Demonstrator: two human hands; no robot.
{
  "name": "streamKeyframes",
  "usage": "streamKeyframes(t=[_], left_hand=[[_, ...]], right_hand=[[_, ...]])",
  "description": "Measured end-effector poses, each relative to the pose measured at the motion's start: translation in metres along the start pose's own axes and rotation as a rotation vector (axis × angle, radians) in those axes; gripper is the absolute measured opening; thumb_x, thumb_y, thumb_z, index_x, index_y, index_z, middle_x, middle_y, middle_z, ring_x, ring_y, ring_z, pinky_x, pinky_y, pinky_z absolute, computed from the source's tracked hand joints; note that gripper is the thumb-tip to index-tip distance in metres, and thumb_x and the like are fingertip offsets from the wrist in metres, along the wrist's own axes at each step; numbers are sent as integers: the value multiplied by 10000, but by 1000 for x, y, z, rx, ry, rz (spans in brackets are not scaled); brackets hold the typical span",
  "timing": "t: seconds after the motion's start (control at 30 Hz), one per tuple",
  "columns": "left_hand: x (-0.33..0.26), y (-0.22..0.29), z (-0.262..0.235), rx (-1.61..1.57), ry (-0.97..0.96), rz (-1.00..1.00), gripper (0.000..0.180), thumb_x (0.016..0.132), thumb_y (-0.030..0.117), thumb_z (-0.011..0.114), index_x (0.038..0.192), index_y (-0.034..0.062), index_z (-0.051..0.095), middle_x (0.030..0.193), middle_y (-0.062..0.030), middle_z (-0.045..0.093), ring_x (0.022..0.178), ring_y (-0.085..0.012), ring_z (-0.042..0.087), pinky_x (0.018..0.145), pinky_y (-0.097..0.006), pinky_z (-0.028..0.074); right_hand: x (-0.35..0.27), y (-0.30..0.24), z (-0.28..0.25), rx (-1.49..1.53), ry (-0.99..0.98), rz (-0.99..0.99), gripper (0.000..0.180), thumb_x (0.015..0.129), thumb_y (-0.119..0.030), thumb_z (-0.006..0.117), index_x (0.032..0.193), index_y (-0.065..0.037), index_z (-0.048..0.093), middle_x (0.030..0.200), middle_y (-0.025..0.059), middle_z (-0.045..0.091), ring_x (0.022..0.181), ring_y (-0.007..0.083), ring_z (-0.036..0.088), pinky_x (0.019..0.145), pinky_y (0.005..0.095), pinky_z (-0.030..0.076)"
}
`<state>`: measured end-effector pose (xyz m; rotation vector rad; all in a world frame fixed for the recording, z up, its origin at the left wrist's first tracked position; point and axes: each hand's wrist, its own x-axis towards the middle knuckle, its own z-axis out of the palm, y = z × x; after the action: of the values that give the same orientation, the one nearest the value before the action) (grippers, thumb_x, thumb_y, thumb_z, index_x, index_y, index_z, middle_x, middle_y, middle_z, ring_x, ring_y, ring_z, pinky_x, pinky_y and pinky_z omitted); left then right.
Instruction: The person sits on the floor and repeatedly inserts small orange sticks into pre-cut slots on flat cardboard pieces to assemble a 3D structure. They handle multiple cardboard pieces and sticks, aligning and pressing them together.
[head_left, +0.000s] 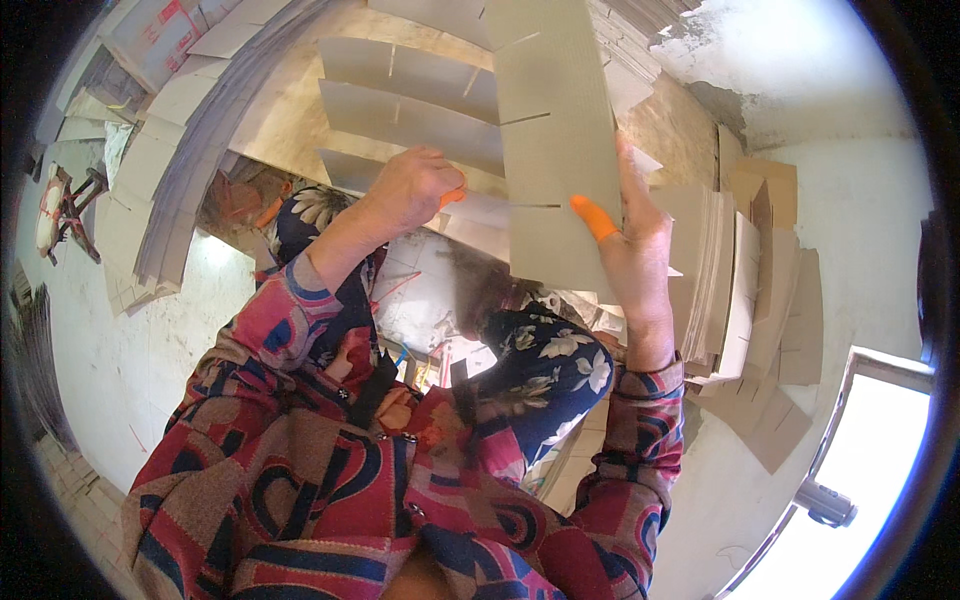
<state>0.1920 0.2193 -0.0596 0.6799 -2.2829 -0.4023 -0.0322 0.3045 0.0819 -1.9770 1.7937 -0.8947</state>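
A long cardboard strip [555,165] with narrow slots cut into it is held up in front of me. My right hand [638,235] grips its right edge, the thumb in an orange finger cover lying on its face. To the left of it, my left hand [415,190] is closed, its thumb also in an orange cover. What its curled fingers hold, if anything, is hidden. Just beyond that hand, several slotted cardboard strips [408,112] stand on edge in rows across a wooden board [285,118]. The held strip covers their right ends.
A long row of stacked cardboard [175,190] curves along the left. More cardboard sheets [715,280] stand on the right, with loose pieces against the wall. A small stool [70,213] is at the far left. My knees are below the board. Bright light enters at lower right.
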Motion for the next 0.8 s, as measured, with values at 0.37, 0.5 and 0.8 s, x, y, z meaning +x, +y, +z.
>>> streamKeyframes(t=[0.37, 0.5, 0.8], left_hand=[[2, -2, 2, -13, -34, -37, 139, 751, 153, 670, 757, 27, 613, 682, -99, 570, 698, -286, 552, 632, -378, 445], [5, -6, 8, -25, -16, -48, 137, 741, 135, 664, 726, 22, 588, 673, -105, 559, 695, -293, 550, 623, -384, 439], [4, -3, 7, -21, -19, -64, 117, 730, 131, 660, 709, 39, 591, 659, -111, 549, 690, -298, 547, 622, -396, 435]], right_hand=[[19, 13, 24, -72, -93, -163, 710, 752, 51, 664, 1383, -14, 346, 1049, 286, 578, 945, 430, 577, 755, 376, 496], [35, 10, 22, -71, -141, -188, 690, 740, 58, 658, 1365, -2, 372, 1091, 296, 553, 1023, 433, 537, 796, 369, 491], [37, 13, 32, -30, -234, -154, 630, 785, 46, 638, 1360, 26, 380, 1278, 236, 513, 1174, 314, 533, 931, 317, 436]])
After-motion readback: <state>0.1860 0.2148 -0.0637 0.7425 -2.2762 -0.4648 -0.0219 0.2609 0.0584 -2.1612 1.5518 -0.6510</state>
